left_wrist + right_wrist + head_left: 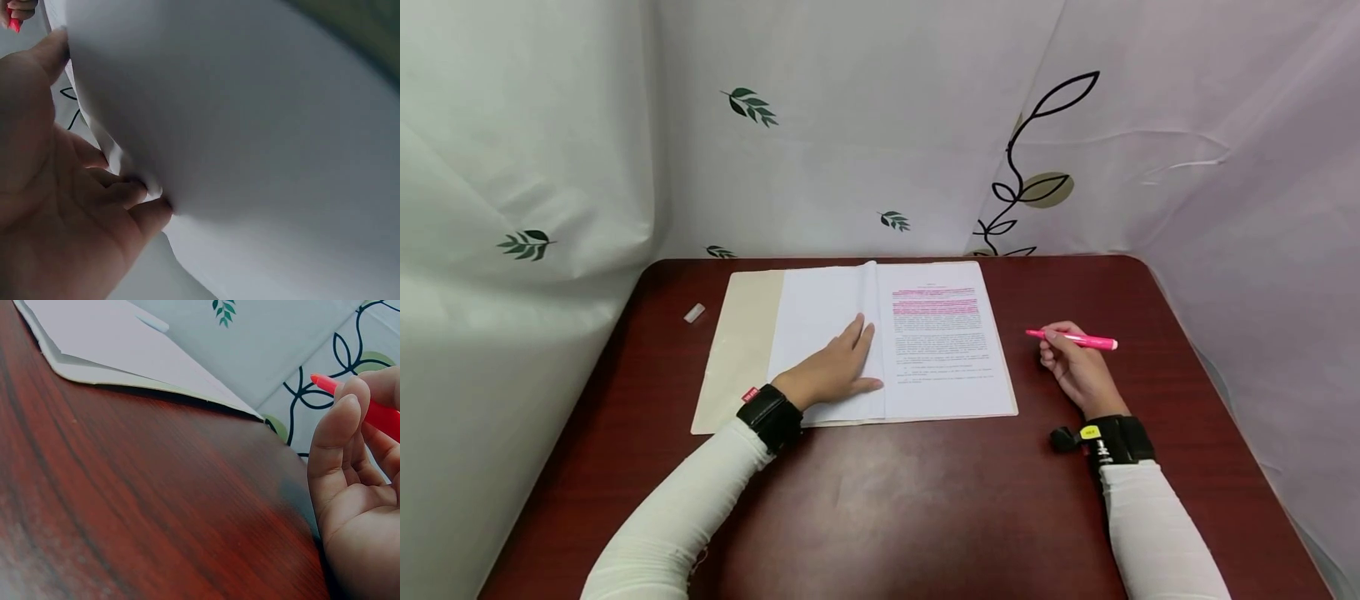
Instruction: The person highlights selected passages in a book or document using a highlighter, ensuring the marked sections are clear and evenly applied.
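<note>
A cream folder lies spread on the table with white sheets in it. On its right side is a printed page whose upper lines carry pink highlighting. My left hand rests with fingers spread on the blank left sheet, thumb reaching to the fold; in the left wrist view its fingertips press against the paper. To the right of the folder, my right hand pinches an uncapped pink highlighter between thumb and fingers, its tip pointing left toward the page. The right wrist view shows the highlighter held away from the paper.
A small white block, like an eraser, lies left of the folder. The dark red wooden table reaches back to a white curtain with leaf prints, which also hangs along both sides.
</note>
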`<state>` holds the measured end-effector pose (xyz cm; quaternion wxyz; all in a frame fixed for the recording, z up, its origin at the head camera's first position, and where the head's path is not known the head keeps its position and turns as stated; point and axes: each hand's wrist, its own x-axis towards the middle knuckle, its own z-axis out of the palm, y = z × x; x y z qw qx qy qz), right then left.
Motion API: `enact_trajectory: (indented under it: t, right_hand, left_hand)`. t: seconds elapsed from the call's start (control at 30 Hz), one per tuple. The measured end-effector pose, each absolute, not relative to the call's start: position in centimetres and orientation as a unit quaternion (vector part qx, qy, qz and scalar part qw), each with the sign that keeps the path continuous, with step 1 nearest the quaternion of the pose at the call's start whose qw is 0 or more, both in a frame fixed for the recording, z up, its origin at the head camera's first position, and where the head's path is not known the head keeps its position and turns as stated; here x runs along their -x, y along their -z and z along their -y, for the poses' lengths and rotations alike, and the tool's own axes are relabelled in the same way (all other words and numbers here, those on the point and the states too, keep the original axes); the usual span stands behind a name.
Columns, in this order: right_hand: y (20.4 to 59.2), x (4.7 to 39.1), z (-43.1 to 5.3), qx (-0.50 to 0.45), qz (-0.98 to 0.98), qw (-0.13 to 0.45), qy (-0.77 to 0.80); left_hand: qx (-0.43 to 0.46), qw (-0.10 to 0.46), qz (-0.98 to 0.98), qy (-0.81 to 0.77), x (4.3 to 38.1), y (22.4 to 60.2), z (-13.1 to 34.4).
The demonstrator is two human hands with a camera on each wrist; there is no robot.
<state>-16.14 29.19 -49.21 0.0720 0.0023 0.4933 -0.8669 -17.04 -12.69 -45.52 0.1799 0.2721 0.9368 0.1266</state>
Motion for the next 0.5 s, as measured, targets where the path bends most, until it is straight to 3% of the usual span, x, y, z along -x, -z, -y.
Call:
enact_trajectory:
  t: [0.5]
  right_hand:
    - [48.8,16.0,-29.2,-0.008,-0.487,0.077,0.87]
  left_hand:
    - [-0.278,0.172,-0.938,-0.11,17.0,45.0,10.8]
